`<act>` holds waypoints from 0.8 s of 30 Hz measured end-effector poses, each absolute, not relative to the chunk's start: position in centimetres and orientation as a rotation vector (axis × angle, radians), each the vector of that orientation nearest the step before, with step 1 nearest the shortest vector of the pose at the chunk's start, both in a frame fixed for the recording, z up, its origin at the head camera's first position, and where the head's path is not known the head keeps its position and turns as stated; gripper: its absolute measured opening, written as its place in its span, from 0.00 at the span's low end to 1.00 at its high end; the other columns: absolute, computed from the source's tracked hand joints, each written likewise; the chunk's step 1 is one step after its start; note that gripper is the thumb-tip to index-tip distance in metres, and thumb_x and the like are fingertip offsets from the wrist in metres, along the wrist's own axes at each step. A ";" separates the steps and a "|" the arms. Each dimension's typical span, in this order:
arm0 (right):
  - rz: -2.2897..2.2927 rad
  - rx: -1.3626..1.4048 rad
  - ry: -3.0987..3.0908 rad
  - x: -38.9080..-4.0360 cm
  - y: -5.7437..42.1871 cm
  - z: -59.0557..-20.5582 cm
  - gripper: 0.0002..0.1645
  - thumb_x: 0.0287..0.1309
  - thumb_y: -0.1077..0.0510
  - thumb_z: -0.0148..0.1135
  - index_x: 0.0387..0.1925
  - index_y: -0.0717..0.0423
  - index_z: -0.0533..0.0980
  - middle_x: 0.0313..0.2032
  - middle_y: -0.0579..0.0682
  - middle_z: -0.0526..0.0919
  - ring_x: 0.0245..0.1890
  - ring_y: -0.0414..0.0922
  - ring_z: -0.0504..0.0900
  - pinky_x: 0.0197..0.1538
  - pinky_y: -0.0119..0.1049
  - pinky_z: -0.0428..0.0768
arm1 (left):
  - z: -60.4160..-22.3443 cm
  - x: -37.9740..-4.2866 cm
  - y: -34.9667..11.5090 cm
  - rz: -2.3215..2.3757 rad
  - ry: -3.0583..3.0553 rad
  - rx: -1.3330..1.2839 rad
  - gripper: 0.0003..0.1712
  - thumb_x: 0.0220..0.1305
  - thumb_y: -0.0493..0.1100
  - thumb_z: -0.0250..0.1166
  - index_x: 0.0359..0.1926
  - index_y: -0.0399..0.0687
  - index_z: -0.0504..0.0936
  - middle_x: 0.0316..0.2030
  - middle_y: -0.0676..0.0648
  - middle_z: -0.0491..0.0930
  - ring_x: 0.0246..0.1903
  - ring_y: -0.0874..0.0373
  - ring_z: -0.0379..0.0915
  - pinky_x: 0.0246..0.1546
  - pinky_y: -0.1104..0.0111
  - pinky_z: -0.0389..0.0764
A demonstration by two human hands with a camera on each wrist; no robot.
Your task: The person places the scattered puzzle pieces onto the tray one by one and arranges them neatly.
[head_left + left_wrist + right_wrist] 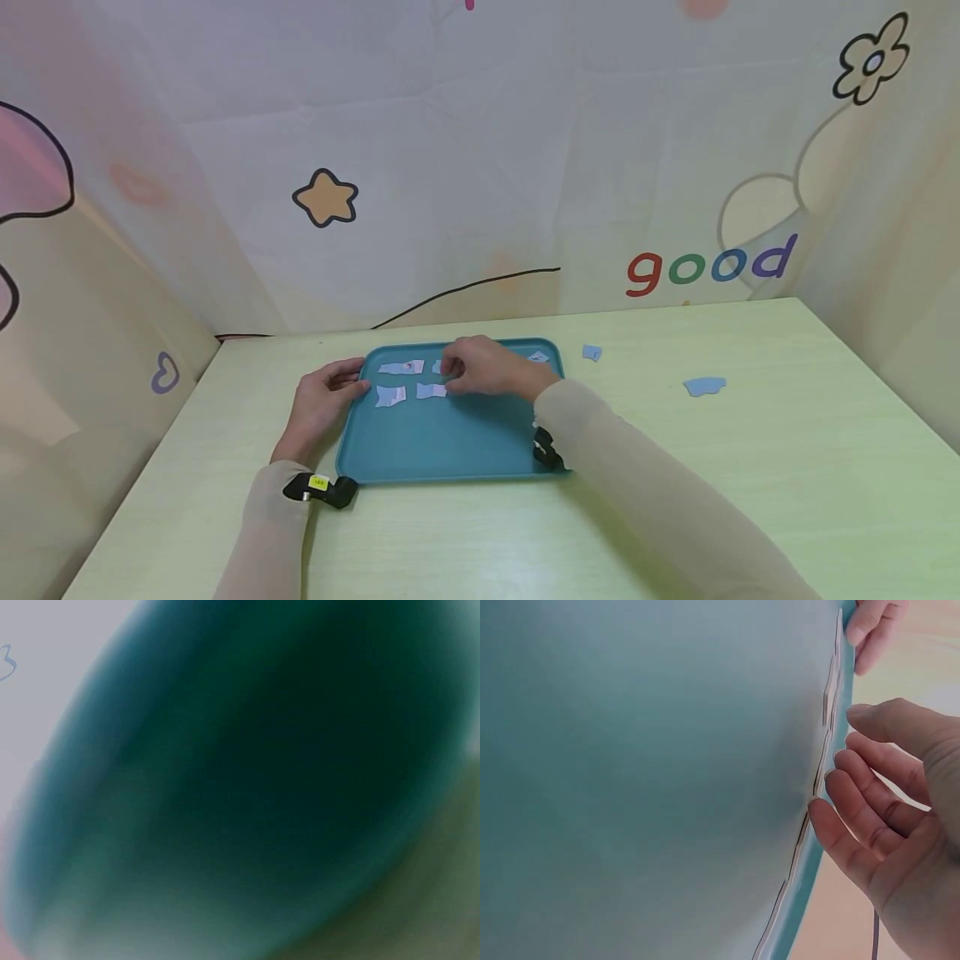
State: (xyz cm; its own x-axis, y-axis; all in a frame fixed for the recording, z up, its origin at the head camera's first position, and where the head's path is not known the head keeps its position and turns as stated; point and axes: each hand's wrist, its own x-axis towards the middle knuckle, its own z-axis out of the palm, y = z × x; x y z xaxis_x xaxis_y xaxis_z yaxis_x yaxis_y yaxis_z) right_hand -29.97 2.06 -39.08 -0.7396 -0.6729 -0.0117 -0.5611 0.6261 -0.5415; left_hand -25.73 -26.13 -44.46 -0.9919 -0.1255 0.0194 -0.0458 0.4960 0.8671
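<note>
At the left rim of a blue-green tray, my left hand holds the edge with thumb and fingers. My right hand is over the tray's far half, its fingers bent and the thumb apart from them in the right wrist view. No piece shows between them. Close to that thumb lies a small pale-blue paper piece. Other pieces on the tray include a long one, one with a ragged edge and one by the far right corner. Another is partly hidden behind the right fingers.
On the pale wooden table, right of the tray, lie a small blue piece and a wider blue piece. A printed cloth hangs behind the table. The left wrist view is dark and blurred.
</note>
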 end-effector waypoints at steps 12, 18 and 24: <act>-0.804 -1.048 2.693 -30.1 5.6 -38.5 0.12 0.68 0.61 0.71 0.51 0.60 0.85 0.46 0.50 0.83 0.48 0.46 0.82 0.57 0.39 0.82 | -44.3 -25.5 -26.0 -1.556 -2.632 0.155 0.28 0.76 0.39 0.67 0.72 0.39 0.76 0.61 0.36 0.79 0.61 0.43 0.76 0.66 0.53 0.77; -0.817 -1.055 2.747 -30.0 8.0 -37.6 0.13 0.67 0.61 0.70 0.51 0.63 0.85 0.46 0.52 0.85 0.47 0.48 0.83 0.56 0.41 0.83 | -44.3 -25.4 -26.0 -1.566 -2.627 0.149 0.28 0.75 0.39 0.68 0.72 0.39 0.77 0.61 0.36 0.79 0.61 0.44 0.76 0.66 0.53 0.77; -0.812 -0.959 2.783 -29.9 10.1 -37.0 0.16 0.67 0.61 0.71 0.53 0.64 0.84 0.48 0.55 0.85 0.49 0.51 0.83 0.57 0.45 0.84 | -44.3 -25.4 -26.0 -1.574 -2.624 0.151 0.27 0.75 0.38 0.68 0.72 0.40 0.77 0.61 0.37 0.79 0.60 0.44 0.76 0.66 0.54 0.77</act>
State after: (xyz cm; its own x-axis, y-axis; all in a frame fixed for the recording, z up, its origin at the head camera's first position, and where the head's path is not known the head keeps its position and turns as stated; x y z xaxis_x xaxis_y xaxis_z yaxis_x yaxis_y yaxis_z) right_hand -29.89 10.06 -37.00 -0.7993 -0.5947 0.0864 -0.5479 0.6620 -0.5114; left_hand -25.44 -25.96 -44.26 -0.9921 -0.1246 0.0159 -0.0446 0.4679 0.8827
